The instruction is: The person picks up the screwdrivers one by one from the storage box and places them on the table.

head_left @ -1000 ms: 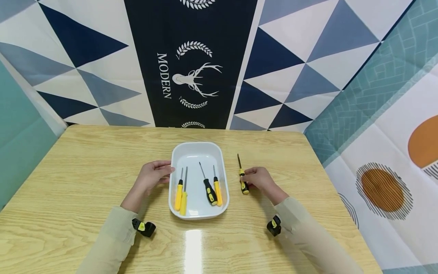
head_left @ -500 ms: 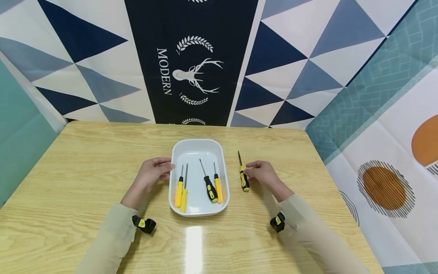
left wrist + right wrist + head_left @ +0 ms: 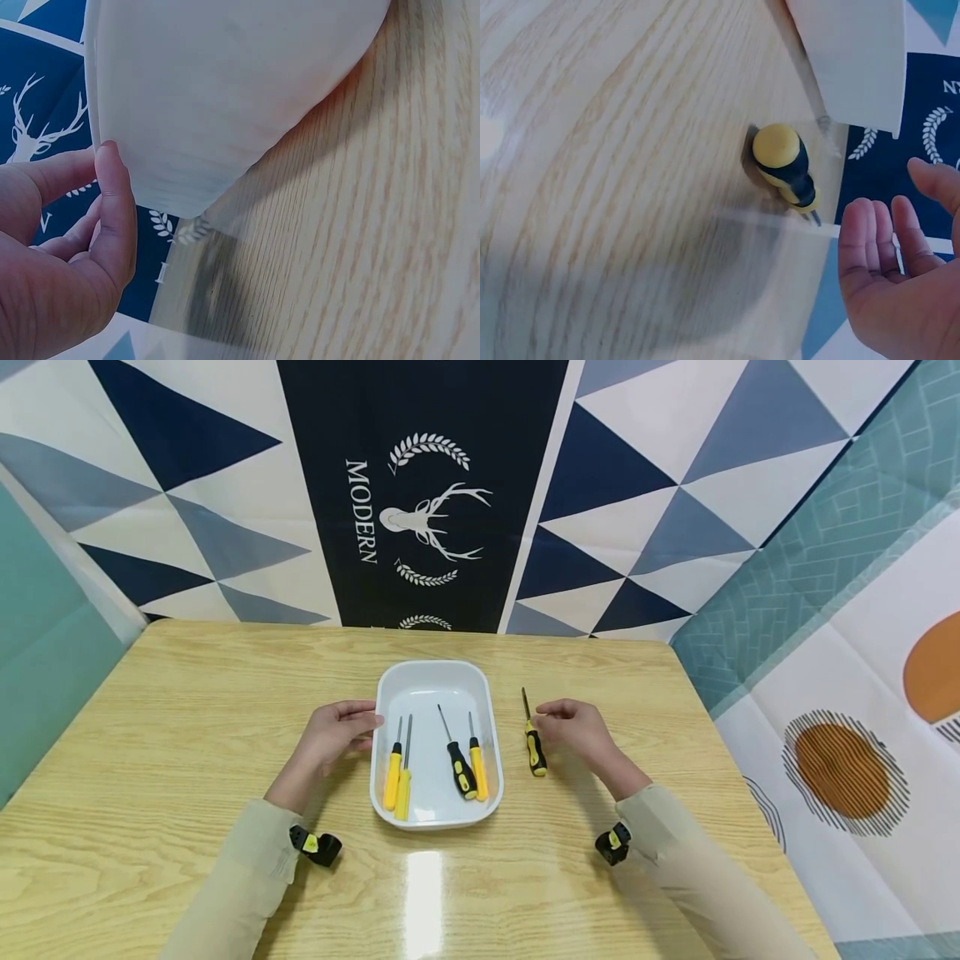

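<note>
A white plastic tray stands on the table. My left hand pinches its left rim, the thumb over the edge and the other fingers outside, as the left wrist view shows of the hand. Right of the tray lies a black-and-yellow screwdriver, its shaft pointing to the far edge. My right hand hovers just beside it with loosely bent fingers. In the right wrist view, a gap separates the screwdriver from the hand, which holds nothing.
Inside the tray are two yellow screwdrivers on the left. A black-and-yellow screwdriver and an orange-yellow one lie on the right. The wooden table meets a patterned cloth backdrop.
My right hand has let go of the screwdriver beside the tray and drawn slightly right. The screwdriver stays on the table. My left hand keeps its place on the tray rim.
</note>
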The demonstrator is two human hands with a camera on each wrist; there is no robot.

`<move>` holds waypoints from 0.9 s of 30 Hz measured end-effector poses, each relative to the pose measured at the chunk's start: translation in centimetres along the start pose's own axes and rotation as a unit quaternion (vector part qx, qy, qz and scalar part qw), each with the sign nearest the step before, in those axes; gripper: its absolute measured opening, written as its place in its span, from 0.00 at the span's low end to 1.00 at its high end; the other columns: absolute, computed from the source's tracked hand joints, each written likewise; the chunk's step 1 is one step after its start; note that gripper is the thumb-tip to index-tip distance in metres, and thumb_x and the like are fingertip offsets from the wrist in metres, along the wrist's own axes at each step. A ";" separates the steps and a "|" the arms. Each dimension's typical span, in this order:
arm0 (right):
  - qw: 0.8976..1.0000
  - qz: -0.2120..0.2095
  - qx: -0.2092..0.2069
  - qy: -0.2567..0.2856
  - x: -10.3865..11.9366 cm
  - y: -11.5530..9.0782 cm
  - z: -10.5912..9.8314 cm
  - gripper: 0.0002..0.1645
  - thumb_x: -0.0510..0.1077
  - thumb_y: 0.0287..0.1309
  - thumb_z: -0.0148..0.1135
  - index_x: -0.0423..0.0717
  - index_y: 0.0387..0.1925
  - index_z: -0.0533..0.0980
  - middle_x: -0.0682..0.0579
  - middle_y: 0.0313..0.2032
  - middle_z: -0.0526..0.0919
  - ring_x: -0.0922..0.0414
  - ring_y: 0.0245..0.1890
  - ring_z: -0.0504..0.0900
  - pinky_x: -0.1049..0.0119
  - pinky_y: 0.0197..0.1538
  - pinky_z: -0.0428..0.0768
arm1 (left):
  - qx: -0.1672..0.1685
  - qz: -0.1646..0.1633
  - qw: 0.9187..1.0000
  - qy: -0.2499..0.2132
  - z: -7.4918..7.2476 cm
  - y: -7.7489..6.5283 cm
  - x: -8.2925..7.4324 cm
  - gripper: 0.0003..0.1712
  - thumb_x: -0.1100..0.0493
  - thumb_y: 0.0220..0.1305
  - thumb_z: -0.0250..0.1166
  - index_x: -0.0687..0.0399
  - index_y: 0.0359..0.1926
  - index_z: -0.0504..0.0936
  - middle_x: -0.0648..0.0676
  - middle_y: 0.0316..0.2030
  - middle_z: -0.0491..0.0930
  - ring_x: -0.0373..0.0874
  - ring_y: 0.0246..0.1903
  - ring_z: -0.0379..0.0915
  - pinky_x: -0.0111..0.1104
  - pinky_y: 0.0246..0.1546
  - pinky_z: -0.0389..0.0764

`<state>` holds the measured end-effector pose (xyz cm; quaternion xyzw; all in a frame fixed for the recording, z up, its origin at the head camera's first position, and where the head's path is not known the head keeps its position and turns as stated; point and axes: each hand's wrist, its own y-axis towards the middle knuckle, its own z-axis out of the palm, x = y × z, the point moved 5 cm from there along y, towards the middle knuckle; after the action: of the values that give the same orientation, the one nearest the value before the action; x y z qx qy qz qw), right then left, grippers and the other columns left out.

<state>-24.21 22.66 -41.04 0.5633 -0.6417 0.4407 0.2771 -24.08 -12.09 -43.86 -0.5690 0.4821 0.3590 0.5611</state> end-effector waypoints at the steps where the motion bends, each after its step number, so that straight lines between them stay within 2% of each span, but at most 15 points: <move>1: 1.000 -0.004 0.001 0.003 0.2 -0.1 0.0 0.24 0.48 0.59 0.61 0.38 0.53 0.73 0.45 0.45 0.79 0.44 0.46 0.79 0.54 0.51 0.81 | 0.001 0.001 1.000 -0.001 0.0 0.0 0.0 0.25 0.58 0.64 0.61 0.64 0.60 0.70 0.64 0.52 0.74 0.36 0.35 0.78 0.29 0.39 0.84; 5: 1.000 -0.019 0.016 0.016 1.0 -0.3 0.2 0.27 0.50 0.57 0.63 0.38 0.54 0.73 0.46 0.45 0.79 0.45 0.48 0.78 0.53 0.53 0.81 | -0.003 -0.002 1.000 0.005 -0.1 0.0 0.1 0.26 0.57 0.64 0.61 0.63 0.60 0.70 0.63 0.52 0.74 0.36 0.35 0.78 0.28 0.39 0.84; 10: 0.999 -0.030 0.014 -0.004 2.0 -0.7 0.6 0.28 0.51 0.55 0.65 0.40 0.54 0.74 0.48 0.45 0.80 0.52 0.42 0.79 0.53 0.50 0.81 | -0.010 -0.006 1.000 0.011 -0.2 -0.1 0.1 0.26 0.56 0.64 0.61 0.62 0.61 0.70 0.62 0.52 0.74 0.36 0.35 0.78 0.28 0.39 0.84; 14: 0.999 -0.034 0.015 -0.020 2.8 -1.0 1.1 0.25 0.49 0.55 0.66 0.42 0.52 0.76 0.48 0.43 0.80 0.58 0.38 0.77 0.59 0.46 0.81 | -0.010 -0.007 1.000 0.007 -0.1 -0.2 0.1 0.26 0.57 0.64 0.61 0.62 0.61 0.70 0.62 0.51 0.74 0.36 0.35 0.78 0.28 0.39 0.84; 19: 0.998 -0.048 0.027 -0.039 3.7 -1.2 2.0 0.24 0.47 0.53 0.68 0.42 0.50 0.76 0.48 0.41 0.79 0.57 0.38 0.76 0.70 0.41 0.79 | -0.012 -0.006 1.000 0.006 -0.1 -0.2 0.1 0.26 0.57 0.64 0.61 0.62 0.60 0.70 0.62 0.51 0.75 0.36 0.35 0.78 0.28 0.39 0.84; 27: 0.996 -0.061 0.047 -0.054 4.8 -1.7 3.5 0.22 0.47 0.52 0.69 0.44 0.48 0.78 0.49 0.40 0.80 0.56 0.39 0.76 0.68 0.41 0.79 | -0.011 -0.001 1.000 0.009 0.0 -0.2 0.0 0.26 0.57 0.64 0.61 0.62 0.60 0.70 0.62 0.51 0.75 0.36 0.34 0.78 0.29 0.39 0.84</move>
<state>-23.10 17.34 -38.11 0.6365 -0.5988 0.4215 0.2420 -23.90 -12.13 -43.80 -0.5792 0.4821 0.3586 0.5510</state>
